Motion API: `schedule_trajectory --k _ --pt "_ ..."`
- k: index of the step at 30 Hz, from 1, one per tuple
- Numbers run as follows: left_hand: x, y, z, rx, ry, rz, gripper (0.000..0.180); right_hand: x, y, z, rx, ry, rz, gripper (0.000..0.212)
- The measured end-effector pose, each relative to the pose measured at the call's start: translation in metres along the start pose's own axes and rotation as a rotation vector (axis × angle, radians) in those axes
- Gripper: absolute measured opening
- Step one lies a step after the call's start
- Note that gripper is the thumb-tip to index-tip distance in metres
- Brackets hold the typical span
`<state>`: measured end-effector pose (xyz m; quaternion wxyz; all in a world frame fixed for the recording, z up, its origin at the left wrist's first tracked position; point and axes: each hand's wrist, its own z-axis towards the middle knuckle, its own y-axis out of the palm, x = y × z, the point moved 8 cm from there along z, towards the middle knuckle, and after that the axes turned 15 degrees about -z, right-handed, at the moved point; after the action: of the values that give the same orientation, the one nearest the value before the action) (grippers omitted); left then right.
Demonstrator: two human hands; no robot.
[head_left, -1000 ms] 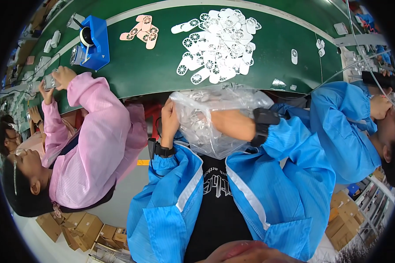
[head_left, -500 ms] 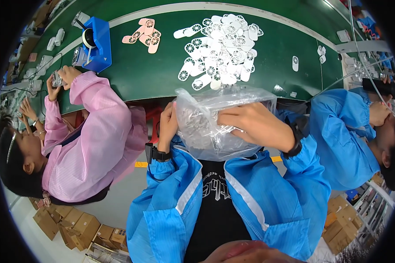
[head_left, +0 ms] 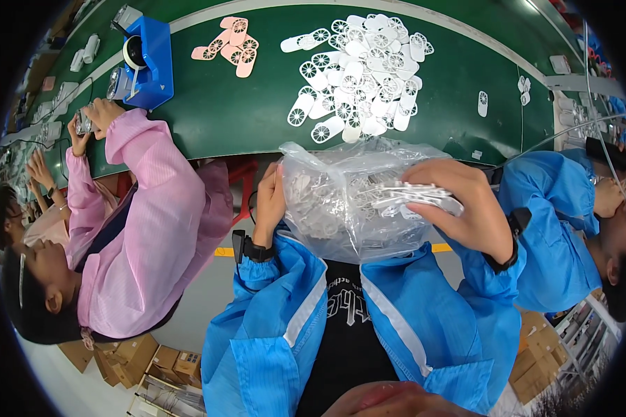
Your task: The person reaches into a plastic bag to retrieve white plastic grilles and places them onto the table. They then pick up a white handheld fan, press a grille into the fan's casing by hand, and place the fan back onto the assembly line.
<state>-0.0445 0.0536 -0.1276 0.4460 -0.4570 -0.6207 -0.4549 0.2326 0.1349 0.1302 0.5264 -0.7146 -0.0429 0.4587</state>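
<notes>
Left hand: your left hand (head_left: 270, 203) is closed on the near-left edge of the bag, with the fingers curled against the film.
Right hand: your right hand (head_left: 471, 208) is gripping a stack of thin, flat white pieces with spoked openings (head_left: 416, 196), the fingers above and the thumb below.
Stack: it projects leftward from the right-hand grip, its edges roughly layered, over the bag's right half; how much of it lies inside the bag cannot be told.
Bag: the clear, crinkled plastic bag (head_left: 368, 244) spans the space between your two grips, in front of your torso; more white pieces show through its film, just right of the left-hand grip.
Main pile: a loose heap of white rounded-end plates with wheel-like cut-outs (head_left: 368, 76) lies beyond the bag, ahead of both grips, on the green-topped workbench (head_left: 250, 121).
Single piece: one white spoked plate (head_left: 483, 103) lies apart, ahead of the right-hand grip.
Pink group: several overlapping salmon-pink plates of similar shape (head_left: 233, 47) lie ahead and left of the left-hand grip.
Dispenser: the blue tape dispenser with a pale roll (head_left: 153, 66) stands farther left of that grip, beyond the pink group.
Neighbours: a person in a pink smock (head_left: 149, 229) sits left of your left-hand grip; a person in a blue smock (head_left: 546, 229), right of your right.
</notes>
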Motion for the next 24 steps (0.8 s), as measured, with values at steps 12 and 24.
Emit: schedule_trajectory --k 12,24 --pt "0.016 -0.011 0.001 0.052 -0.098 0.030 0.041 0.034 -0.050 0.048 -0.072 0.062 0.328 0.042" --pt "0.210 0.062 0.094 0.027 0.573 0.417 0.078 0.143 -0.053 0.165 -0.011 0.169 0.338 0.050"
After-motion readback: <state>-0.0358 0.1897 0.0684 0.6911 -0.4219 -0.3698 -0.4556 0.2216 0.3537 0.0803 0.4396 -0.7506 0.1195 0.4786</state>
